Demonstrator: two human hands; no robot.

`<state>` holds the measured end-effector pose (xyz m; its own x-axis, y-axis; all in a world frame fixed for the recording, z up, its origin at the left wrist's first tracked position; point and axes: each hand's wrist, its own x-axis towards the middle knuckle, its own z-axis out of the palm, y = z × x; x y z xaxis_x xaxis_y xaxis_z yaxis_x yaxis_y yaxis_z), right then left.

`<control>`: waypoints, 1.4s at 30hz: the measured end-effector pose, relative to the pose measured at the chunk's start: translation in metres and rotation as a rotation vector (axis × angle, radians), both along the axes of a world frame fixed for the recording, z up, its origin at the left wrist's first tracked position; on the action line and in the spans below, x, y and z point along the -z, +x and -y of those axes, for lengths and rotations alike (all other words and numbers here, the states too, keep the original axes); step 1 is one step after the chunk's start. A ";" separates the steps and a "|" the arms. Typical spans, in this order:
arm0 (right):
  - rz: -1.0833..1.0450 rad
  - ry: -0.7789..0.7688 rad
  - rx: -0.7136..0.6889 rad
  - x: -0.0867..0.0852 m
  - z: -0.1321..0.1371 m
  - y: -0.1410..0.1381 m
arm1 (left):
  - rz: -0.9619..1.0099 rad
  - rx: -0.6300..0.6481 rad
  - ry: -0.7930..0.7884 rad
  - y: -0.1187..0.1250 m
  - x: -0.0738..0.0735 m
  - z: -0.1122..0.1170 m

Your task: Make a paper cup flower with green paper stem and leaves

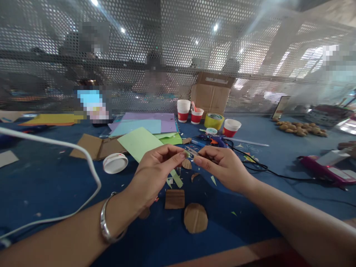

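One small green paper scrap (186,152), probably light, easily creased and best taken by its edge, sits pinched in my left hand (160,162) beyond the cardboard disc (195,218), its axis unclear, while my right (226,165), just beside, grips a slim tool (191,150), likely stiff, pointing left and away.

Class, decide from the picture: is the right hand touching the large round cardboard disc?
Apart. The head view shows it plainly: a stretch of blue tabletop separates the right hand from the large round cardboard disc.
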<state>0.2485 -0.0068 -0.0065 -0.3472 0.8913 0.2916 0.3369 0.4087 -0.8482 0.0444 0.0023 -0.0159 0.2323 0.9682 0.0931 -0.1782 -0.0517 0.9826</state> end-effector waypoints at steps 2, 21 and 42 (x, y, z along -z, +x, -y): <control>0.002 0.005 0.005 0.000 0.000 0.000 | 0.005 -0.003 0.016 -0.001 0.001 -0.001; 0.024 -0.016 0.014 0.000 0.000 0.001 | -0.085 0.037 0.089 0.000 -0.001 0.002; 0.023 0.036 0.030 -0.001 0.001 0.000 | -0.048 0.071 0.038 -0.001 0.004 0.000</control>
<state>0.2489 -0.0082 -0.0057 -0.3271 0.8908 0.3155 0.3689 0.4277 -0.8252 0.0434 0.0027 -0.0195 0.3051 0.9452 0.1163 -0.1354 -0.0779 0.9877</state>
